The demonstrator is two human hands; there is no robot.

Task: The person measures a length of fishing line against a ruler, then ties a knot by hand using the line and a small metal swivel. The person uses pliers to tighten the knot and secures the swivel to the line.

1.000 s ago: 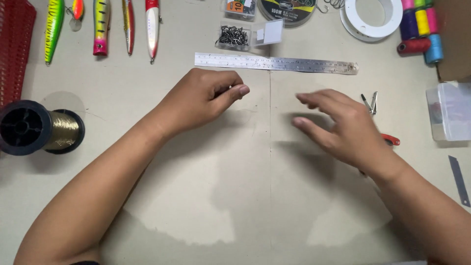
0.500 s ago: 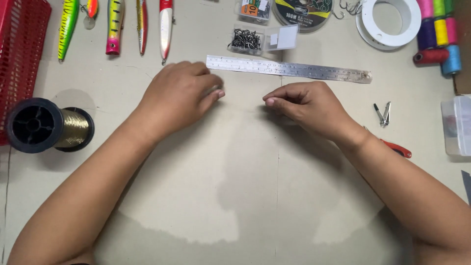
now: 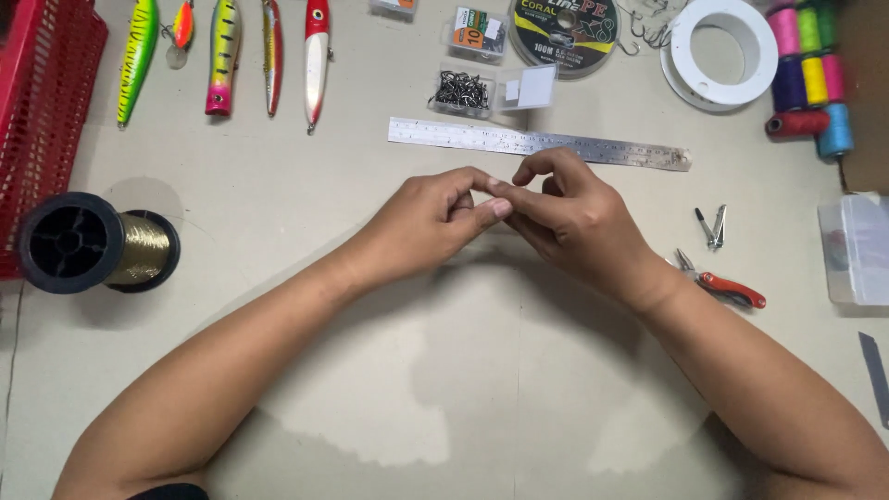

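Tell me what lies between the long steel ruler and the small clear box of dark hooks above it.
Nothing: in the head view, only a narrow strip of bare beige table separates the long steel ruler from the small clear box of dark hooks.

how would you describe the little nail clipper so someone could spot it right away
Start at the long steel ruler lying across the table above the two hands, and follow it to its right end. Just below that end, right of the right hand, lies the small silver nail clipper. Unlike the pliers below it, it has no red handles.
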